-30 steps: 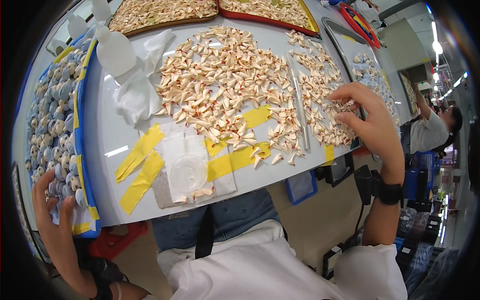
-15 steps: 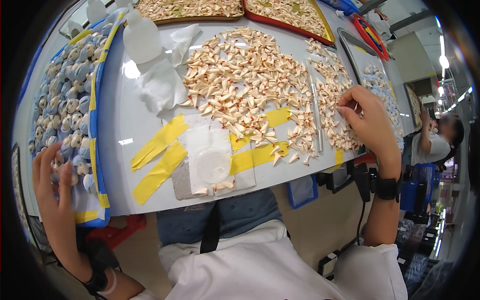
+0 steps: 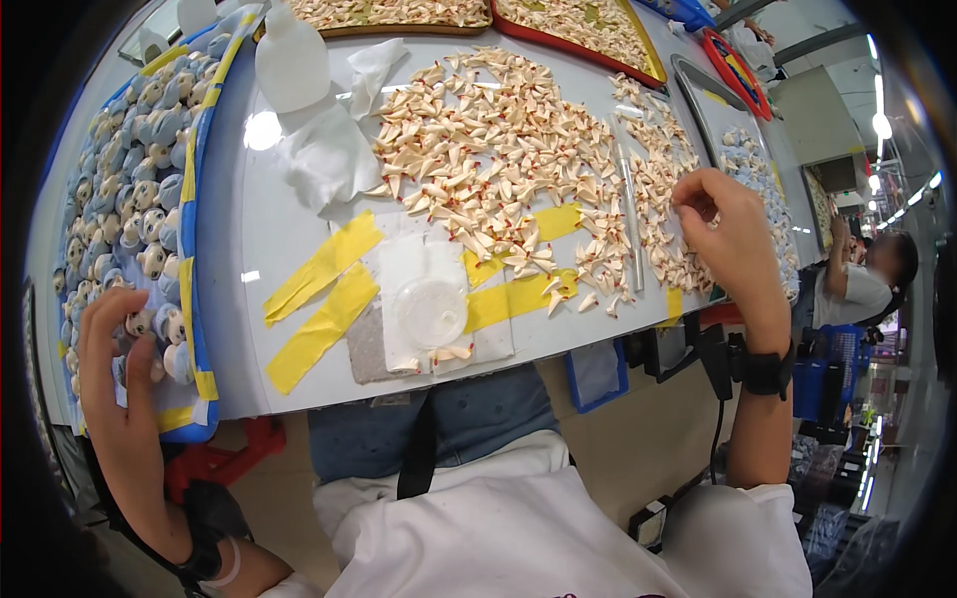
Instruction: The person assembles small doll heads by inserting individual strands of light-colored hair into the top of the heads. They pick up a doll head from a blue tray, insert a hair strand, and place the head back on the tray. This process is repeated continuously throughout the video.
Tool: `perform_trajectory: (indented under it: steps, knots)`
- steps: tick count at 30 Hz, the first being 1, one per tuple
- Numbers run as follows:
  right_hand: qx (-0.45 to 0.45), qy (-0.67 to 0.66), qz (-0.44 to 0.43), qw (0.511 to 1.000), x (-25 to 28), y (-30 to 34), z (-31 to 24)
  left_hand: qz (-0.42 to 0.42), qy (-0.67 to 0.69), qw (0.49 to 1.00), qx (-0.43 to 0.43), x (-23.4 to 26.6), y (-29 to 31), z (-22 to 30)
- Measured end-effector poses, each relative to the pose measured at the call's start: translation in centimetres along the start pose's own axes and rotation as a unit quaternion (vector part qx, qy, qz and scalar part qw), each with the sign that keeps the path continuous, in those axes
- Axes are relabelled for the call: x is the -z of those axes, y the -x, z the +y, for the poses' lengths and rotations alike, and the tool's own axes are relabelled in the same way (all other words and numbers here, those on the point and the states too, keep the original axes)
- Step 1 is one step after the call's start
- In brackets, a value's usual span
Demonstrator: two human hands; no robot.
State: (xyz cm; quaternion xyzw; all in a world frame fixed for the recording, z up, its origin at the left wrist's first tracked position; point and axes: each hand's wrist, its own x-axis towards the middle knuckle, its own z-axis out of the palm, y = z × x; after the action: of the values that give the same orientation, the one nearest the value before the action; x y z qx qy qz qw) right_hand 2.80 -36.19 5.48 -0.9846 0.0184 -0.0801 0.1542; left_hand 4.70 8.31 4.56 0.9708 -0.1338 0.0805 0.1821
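Observation:
At the left, my left hand point(image 3: 118, 359) reaches into a blue-edged tray point(image 3: 186, 239) full of small doll heads point(image 3: 140, 189) with pale faces and light-blue hair or caps. Its thumb and fingers close round one doll head point(image 3: 140, 322) near the tray's front end. My right hand point(image 3: 736, 231) hovers over the right side of a spread of small cream pointed pieces point(image 3: 508, 149) with red tips. Thumb and forefinger meet in a pinch there; whatever lies between them is hidden.
A shallow round clear dish point(image 3: 432, 311) sits on a white pad, with yellow tape point(image 3: 321, 344) beside it. Behind stand a white bottle point(image 3: 291, 65) and crumpled tissue point(image 3: 329, 159). A metal rod point(image 3: 632, 219) divides the pieces. Another person point(image 3: 862, 284) sits at far right.
My left hand's fingers have curled in and closed round a doll head. My right hand stays pinched in nearly the same place. The view has shifted slightly.

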Motion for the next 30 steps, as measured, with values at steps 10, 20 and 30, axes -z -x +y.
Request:
perform_trajectory:
  steps: [10,20,30]
  knots:
    - [0.104,-0.075,-0.083,0.988,-1.8,-2.5,-5.5,0.087,0.122,0.988,-0.023,-0.6,0.2,0.5]
    - [0.097,-0.023,-0.031,0.994,-1.6,-1.9,-5.6,0.03,0.641,0.765,-0.063,-4.2,2.9,6.5]
    - [-0.033,-0.288,0.004,0.957,-0.8,0.4,-6.6,0.001,0.746,0.664,0.044,-6.1,3.8,9.5]
